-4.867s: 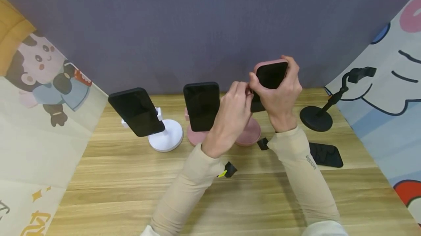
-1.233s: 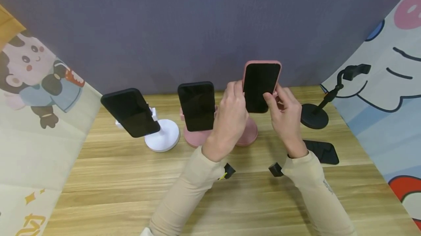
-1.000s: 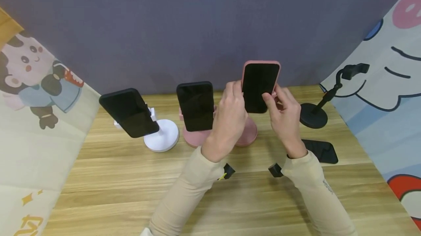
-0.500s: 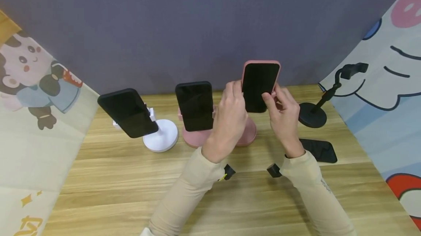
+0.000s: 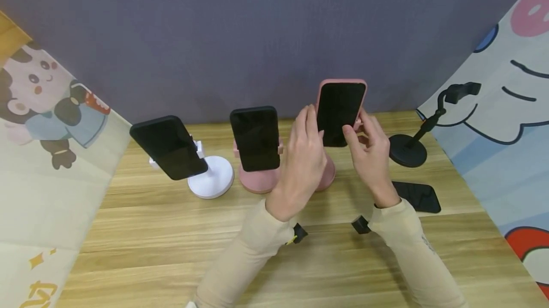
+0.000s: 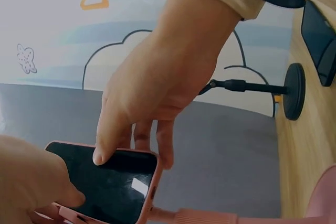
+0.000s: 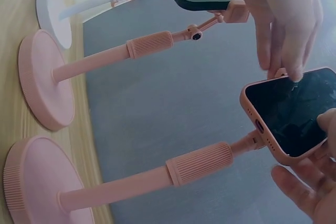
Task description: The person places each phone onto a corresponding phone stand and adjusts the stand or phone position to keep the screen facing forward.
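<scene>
A smartphone in a pink case stands upright, its dark screen toward me, on a pink phone stand. My left hand is at its left edge; in the right wrist view the thumb tip lies on the screen's edge beside the stand's clamp, fingers behind. At the opposite edge my right hand pinches the phone, thumb on the glass and fingers behind. Most of the clamp is hidden by the phone and hands. In the head view my left hand partly covers the stand's round base.
Left of my hands, a black phone sits in another pink stand, and one leans in a white stand. Rightward are a black stand and a phone lying flat. A grey wall rises behind.
Earlier my right hand held the pink-cased phone tilted; it has since come upright, and that hand moved down its right edge. Just now my left hand shifted slightly right and its fingers straightened.
</scene>
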`<state>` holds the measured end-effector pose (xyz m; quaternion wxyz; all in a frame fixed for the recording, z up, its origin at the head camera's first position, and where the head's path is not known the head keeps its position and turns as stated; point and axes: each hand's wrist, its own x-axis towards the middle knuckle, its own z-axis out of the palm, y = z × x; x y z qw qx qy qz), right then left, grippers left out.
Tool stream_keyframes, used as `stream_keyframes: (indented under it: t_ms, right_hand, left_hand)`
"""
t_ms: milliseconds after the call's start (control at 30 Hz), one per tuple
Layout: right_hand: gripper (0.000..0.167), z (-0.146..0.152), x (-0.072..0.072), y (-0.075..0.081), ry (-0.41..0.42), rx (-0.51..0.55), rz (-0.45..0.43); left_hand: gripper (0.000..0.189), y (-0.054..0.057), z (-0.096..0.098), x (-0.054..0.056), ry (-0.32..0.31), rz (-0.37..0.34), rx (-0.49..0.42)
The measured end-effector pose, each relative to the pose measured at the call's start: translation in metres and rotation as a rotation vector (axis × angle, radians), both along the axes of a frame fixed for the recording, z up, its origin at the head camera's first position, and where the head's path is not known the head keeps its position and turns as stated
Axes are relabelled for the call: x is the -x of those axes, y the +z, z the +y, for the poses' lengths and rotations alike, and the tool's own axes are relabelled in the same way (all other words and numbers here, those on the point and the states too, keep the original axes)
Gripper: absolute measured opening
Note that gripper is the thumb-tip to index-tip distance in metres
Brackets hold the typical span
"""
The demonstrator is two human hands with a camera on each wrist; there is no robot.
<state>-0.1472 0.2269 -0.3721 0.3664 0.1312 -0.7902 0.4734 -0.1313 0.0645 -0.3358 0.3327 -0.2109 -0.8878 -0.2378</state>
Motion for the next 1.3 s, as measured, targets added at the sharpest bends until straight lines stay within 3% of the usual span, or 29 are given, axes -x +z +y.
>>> stream_keyframes:
  t_ms: [500,767,967,1300]
  right_hand:
    - [0.039,0.006,-0.005,-0.014,0.065,-0.002,-0.044]
    - [0.042,0.017,-0.006,-0.026,0.079,-0.027,-0.073]
    - [0.041,0.022,-0.011,-0.031,0.093,-0.074,-0.118]
    - [0.040,0.030,-0.014,-0.046,0.099,-0.141,-0.187]
  left_hand:
    - [0.071,-0.025,-0.008,-0.013,-0.082,0.084,-0.053]
    - [0.060,-0.037,-0.014,-0.015,-0.166,0.136,-0.091]
    - [0.054,-0.046,-0.018,-0.016,-0.181,0.160,-0.085]
    - [0.053,-0.063,-0.021,-0.018,-0.202,0.132,-0.051]
